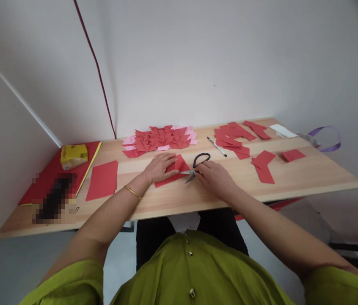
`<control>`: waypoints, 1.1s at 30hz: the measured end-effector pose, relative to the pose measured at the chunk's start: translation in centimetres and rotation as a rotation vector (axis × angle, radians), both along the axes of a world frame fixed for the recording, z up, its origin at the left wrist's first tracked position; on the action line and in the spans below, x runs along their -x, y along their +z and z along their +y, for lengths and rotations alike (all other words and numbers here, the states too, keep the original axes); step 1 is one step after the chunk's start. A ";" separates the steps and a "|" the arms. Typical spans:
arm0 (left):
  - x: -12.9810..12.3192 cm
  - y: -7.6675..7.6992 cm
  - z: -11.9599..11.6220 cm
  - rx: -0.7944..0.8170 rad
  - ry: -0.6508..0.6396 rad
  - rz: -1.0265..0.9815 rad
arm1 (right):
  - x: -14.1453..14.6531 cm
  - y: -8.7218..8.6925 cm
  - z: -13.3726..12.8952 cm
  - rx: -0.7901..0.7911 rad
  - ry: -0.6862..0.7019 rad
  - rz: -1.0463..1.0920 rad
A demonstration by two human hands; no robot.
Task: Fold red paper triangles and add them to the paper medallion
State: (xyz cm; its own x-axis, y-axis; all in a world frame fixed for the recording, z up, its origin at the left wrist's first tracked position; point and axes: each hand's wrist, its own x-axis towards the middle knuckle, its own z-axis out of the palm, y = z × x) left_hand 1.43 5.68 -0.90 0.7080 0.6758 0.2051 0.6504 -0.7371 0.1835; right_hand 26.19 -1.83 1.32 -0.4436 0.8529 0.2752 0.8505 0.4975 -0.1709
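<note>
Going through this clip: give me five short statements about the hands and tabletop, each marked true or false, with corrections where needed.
1. The right hand holds black-handled metal scissors. True.
2. The scissors' blades are pressed together. False: they stand apart.
3. The left hand rests on a red paper sheet. True.
4. Both wrists are bare. False: a thin gold-coloured bangle circles the left one.
5. A slim white-and-black pen lies right of the heap of folded red and pink paper. True.
</note>
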 end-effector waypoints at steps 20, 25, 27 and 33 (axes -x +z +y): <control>0.0 -0.2 0.3 0.014 0.008 0.021 | 2.1 -1.4 0.5 0.039 0.139 -0.031; 0.0 -0.7 0.6 -0.021 -0.010 0.046 | 3.0 -1.7 0.0 0.052 0.126 0.006; 0.0 -0.8 0.6 -0.024 -0.009 0.046 | 3.2 -1.8 -0.1 0.053 0.138 0.017; 0.0 -0.9 0.7 -0.022 -0.013 0.041 | 2.9 -2.3 0.0 0.006 0.217 0.057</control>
State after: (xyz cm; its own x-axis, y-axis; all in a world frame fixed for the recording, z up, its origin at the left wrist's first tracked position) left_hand 1.41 6.40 -1.82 0.7248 0.6622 0.1901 0.6475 -0.7491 0.1403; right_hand 23.30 -1.81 -0.95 -0.6009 0.7407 0.3003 0.7122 0.6668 -0.2196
